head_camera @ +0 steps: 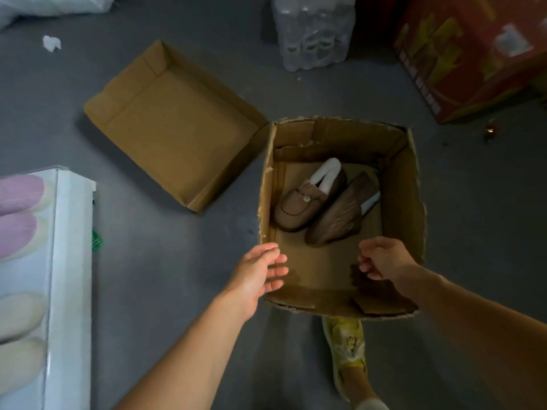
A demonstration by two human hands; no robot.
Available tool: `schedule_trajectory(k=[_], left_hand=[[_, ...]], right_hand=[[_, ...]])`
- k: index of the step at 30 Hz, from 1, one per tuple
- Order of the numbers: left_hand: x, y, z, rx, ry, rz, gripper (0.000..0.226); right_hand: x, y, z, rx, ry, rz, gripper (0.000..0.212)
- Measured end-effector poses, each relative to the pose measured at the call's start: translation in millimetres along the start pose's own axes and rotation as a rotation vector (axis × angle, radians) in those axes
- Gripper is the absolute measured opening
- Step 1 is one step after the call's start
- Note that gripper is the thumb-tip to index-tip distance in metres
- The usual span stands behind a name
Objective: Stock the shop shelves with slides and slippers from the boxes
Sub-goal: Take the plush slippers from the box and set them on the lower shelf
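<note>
Beyond your left hand (256, 272) and right hand (381, 257), two brown slippers (319, 207) lie side by side in the open torn-edged cardboard box (416, 202); a shallow cardboard lid (174, 125) lies farther left.

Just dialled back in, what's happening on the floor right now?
A person is standing over an open cardboard box on the grey floor, both hands reaching toward it. The left hand is open at the box's near left corner; the right hand, fingers loosely curled and holding nothing, hovers over the inside. Only one pair of brown slippers is left in the box, untouched. An empty cardboard tray lies beside it, and a white shelf unit with pink and cream slippers is at the left.
</note>
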State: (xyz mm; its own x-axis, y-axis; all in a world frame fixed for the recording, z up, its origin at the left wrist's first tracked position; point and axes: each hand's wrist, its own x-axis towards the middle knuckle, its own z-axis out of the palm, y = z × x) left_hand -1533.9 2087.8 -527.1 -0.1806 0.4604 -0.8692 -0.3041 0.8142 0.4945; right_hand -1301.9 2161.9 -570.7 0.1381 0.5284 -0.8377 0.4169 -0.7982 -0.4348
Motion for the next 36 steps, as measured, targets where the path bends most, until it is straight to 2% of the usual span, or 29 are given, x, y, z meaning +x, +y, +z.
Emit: schedule_trajectory(k=[3, 8, 10, 12, 14, 15, 17, 20, 22, 24, 28, 33, 36], left_hand=[[55.1, 13.2, 37.6, 0.104, -0.016, -0.014, 0.018], [149.7, 30.5, 82.6, 0.214, 0.014, -0.009, 0.015], [189.1, 32.5, 95.2, 0.317, 0.033, 0.043, 0.018], [228.0, 34.8, 101.6, 0.537, 0.056, 0.183, 0.033], [258.6, 39.8, 103.8, 0.926, 0.064, 0.392, 0.047], [269.2, 43.1, 105.5, 1.112, 0.053, 0.508, 0.052], [286.1, 47.9, 109.3, 1.327, -0.013, 0.680, 0.056], [300.0, 45.5, 116.1, 1.533, -0.061, 0.722, 0.055], [300.0, 45.1, 121.3, 1.735, -0.013, 0.698, 0.052], [293.7, 49.1, 126.8, 1.880, 0.075, 0.635, 0.038], [272.3, 55.9, 128.2, 1.912, 0.109, 0.532, 0.031], [223.2, 65.3, 115.6, 1.870, 0.089, 0.591, 0.029], [179.5, 70.0, 112.4, 1.851, 0.136, 0.643, 0.029]], right_hand=[[52.5, -10.0, -11.2, -0.003, -0.043, 0.046, 0.016], [134.4, -19.8, -17.3, 0.071, -0.060, 0.110, 0.046], [163.3, -17.2, -14.1, 0.093, -0.056, 0.128, 0.058], [188.6, -10.4, -8.2, 0.073, -0.049, 0.125, 0.064], [209.2, -2.6, -1.6, 0.032, -0.062, 0.121, 0.064], [216.8, 0.7, 1.7, 0.024, -0.074, 0.128, 0.066], [230.6, 5.8, 7.3, 0.058, -0.095, 0.162, 0.069], [244.0, 11.4, 8.9, 0.026, -0.087, 0.168, 0.058], [245.2, 10.5, 8.2, -0.032, -0.099, 0.123, 0.045], [241.4, 6.6, 9.4, -0.049, -0.105, 0.067, 0.040], [221.9, -10.3, 3.8, -0.141, -0.081, -0.067, 0.035], [183.3, -32.3, -31.2, -0.401, -0.033, -0.285, 0.020], [152.5, -39.7, -46.9, -0.510, -0.008, -0.375, 0.021]])
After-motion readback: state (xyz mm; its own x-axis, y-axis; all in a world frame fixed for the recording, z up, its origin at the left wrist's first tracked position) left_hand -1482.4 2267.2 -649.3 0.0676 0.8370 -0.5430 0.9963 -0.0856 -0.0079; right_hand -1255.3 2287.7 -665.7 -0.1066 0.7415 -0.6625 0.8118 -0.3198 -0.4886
